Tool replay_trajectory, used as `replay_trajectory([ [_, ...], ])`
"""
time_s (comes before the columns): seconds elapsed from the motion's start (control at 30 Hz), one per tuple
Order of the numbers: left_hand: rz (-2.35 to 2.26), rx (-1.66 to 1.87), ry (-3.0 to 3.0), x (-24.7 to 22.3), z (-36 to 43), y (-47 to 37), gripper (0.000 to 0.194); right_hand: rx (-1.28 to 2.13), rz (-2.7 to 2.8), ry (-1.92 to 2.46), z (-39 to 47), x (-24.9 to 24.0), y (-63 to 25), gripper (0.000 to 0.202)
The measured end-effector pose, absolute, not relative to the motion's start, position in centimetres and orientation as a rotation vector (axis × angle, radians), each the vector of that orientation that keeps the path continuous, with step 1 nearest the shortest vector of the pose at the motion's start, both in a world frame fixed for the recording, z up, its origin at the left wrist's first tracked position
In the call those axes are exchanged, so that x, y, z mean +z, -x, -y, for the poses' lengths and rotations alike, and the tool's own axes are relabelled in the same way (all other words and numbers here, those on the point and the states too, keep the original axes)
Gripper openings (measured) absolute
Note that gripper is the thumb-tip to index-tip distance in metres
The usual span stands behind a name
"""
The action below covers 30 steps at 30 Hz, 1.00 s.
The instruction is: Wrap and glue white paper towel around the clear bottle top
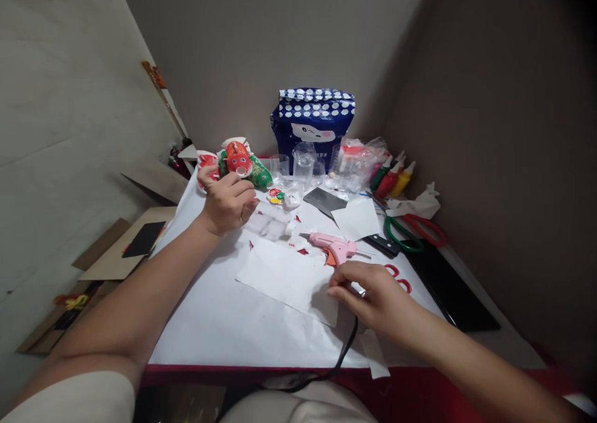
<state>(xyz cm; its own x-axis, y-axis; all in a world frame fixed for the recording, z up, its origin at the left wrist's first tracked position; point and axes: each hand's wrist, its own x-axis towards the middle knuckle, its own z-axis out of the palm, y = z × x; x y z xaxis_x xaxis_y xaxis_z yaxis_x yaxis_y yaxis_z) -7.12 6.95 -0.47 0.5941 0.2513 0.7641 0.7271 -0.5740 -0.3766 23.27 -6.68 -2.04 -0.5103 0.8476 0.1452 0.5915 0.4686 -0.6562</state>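
Note:
My left hand [229,203] is raised over the table's left side with its fingers curled and pressed together. What they hold, if anything, I cannot make out. Just behind it stand an orange-red painted animal figure [237,157] and a green patterned one [261,174]. Beside its fingertips lies a clear plastic bottle [265,223]. My right hand [373,292] has thumb and forefinger closed at the right edge of a white paper sheet [284,277]; anything between them is too small to name. A pink glue gun [332,246] with an orange trigger lies just beyond this hand.
A blue bag [317,127] stands at the back, with clear cups [304,162] before it. At right are paint bottles [389,179], green-and-red-handled scissors [405,239] and a black flat panel [450,286]. A black cord [347,348] crosses the front edge. Cardboard [116,249] leans at left.

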Motion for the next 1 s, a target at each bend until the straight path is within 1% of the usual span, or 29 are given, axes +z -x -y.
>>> replay_trajectory([
  [0.17,0.720,-0.913,2.130,0.5,-6.7,7.3,0.045,0.708,2.271,1.225,5.8,-1.8,-22.8,0.018],
  [0.27,0.694,-0.925,2.126,1.2,-6.6,7.5,0.051,0.667,2.280,1.239,5.0,-1.8,-22.5,0.020],
  [0.47,0.725,-0.962,2.013,2.4,-6.1,8.0,0.056,0.465,2.415,1.269,3.4,-2.6,-21.5,0.019],
  [0.53,0.750,-0.982,1.968,2.7,-6.0,8.4,0.056,0.382,2.471,1.301,3.0,-3.0,-21.0,0.019],
  [0.63,0.779,-1.007,1.912,3.0,-5.9,8.9,0.055,0.293,2.535,1.340,2.7,-3.5,-20.3,0.015],
  [1.0,0.818,-0.965,1.829,3.9,-5.0,9.1,0.050,0.144,2.621,1.368,2.1,-4.9,-19.9,0.019],
])
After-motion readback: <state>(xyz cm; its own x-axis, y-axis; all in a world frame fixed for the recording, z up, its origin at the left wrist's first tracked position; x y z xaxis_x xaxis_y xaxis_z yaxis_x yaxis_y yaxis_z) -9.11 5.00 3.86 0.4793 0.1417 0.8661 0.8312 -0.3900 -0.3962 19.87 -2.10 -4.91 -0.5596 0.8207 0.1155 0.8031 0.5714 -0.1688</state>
